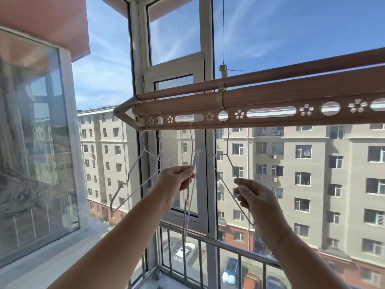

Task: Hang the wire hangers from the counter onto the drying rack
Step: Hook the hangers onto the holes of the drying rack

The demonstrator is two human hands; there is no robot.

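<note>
A brown drying rack with a perforated rail of round holes, slots and flower cut-outs crosses the upper view. Two thin wire hangers dangle from its left end. A third hanger is hooked into a slot, and my left hand pinches its upper wire. A fourth hanger hooks into a round hole further right; my right hand pinches its sloping arm. Both hangers hang edge-on to me.
Behind the rack stand white window frames and a metal balcony railing. An open glass window pane and its sill lie at the left. Apartment blocks and parked cars show outside.
</note>
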